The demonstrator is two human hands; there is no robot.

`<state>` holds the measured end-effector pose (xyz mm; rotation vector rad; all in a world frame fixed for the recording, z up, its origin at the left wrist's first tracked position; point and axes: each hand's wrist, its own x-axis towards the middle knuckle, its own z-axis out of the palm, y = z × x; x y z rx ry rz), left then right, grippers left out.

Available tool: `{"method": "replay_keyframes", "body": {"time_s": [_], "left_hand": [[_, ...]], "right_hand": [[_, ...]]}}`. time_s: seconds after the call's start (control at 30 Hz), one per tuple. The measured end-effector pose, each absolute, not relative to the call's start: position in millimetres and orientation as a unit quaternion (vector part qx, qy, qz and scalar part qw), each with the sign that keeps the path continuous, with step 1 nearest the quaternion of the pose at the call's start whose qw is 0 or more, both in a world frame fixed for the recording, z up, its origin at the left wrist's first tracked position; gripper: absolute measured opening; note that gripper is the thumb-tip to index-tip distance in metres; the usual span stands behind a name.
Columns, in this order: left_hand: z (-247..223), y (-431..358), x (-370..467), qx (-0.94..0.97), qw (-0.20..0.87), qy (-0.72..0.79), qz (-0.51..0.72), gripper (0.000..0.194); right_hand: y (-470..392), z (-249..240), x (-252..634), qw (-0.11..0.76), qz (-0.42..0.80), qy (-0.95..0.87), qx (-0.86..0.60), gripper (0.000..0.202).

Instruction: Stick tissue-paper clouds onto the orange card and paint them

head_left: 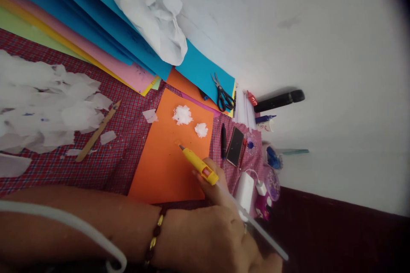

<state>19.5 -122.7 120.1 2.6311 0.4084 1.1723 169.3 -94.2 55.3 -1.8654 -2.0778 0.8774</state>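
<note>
the right hand (211,226) is closed around a yellow glue gun (195,162), its nozzle over orange paper (163,175), near two white flowers (182,115); the paper lies on checked cloth (124,89); the left hand's state i cannot tell

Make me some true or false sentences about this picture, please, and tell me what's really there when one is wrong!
1. The right hand holds a yellow glue gun over an orange sheet. True.
2. Five white paper puffs sit on the orange sheet. False: only two do, a bigger puff and a smaller puff.
3. There is a bracelet on the wrist. True.
4. The scissors lie on pink paper. False: the black-handled scissors lie on a blue sheet.
5. A wooden stick lies on the checked cloth by torn white paper. True.
</note>
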Motion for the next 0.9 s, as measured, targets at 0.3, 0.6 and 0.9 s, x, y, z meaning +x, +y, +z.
{"method": "replay_keyframes", "body": {"time_s": [0.3,0.6,0.9], "left_hand": [[118,-119,19,0.901,0.14,0.081,0.403,0.006],[123,-116,18,0.905,0.137,0.079,0.396,0.015],[118,-117,22,0.885,0.137,0.091,0.435,0.022]], "right_hand": [[-94,42,175,0.107,0.246,-0.683,-0.68,0.028],[-90,45,174,0.119,0.306,-0.704,-0.629,0.019],[-92,36,176,0.158,0.279,-0.678,-0.661,0.03]]}}
